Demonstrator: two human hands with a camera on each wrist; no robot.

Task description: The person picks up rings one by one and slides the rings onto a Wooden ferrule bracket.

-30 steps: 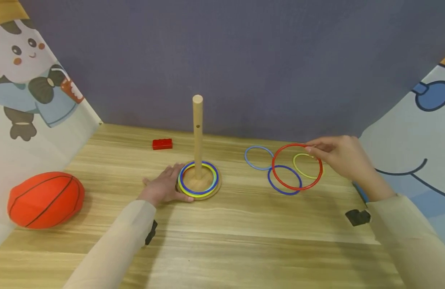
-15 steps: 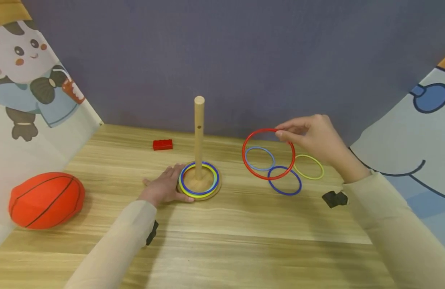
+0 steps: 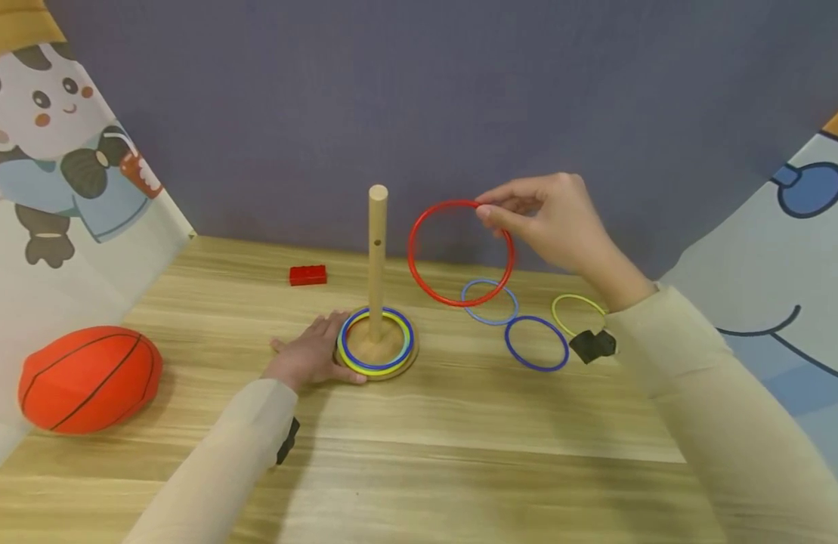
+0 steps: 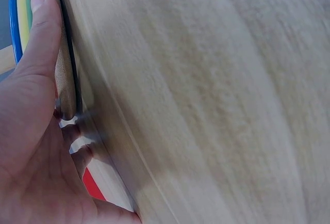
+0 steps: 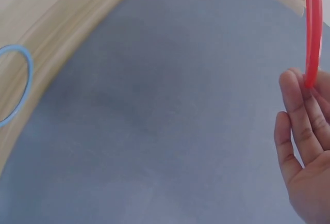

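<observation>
A wooden ring-toss stand, its upright peg (image 3: 377,257) on a round base (image 3: 413,353), has several stacked rings (image 3: 410,332) round its foot: blue on top, then yellow, green and red. My left hand (image 3: 310,353) rests at the base's left side, thumb along the front edge, fingers spread behind. In the left wrist view the thumb (image 4: 44,33) lies against the base's rim and the ring edges. My right hand (image 3: 551,219) pinches a red ring (image 3: 413,261) by its upper right edge, above the table and right of the peg; the right wrist view shows the red ring (image 5: 313,33) edge-on.
Light blue (image 3: 490,323), dark blue (image 3: 519,361) and yellow rings (image 3: 560,297) lie on the wooden table (image 3: 459,453) at right. A red toy brick (image 3: 307,276) lies behind the left hand. An orange basketball-patterned ball (image 3: 92,380) sits far left. A grey wall (image 3: 419,91) stands behind.
My right hand has carried the red ring up and leftward, from over the loose rings to near the peg. The left hand stays at the base.
</observation>
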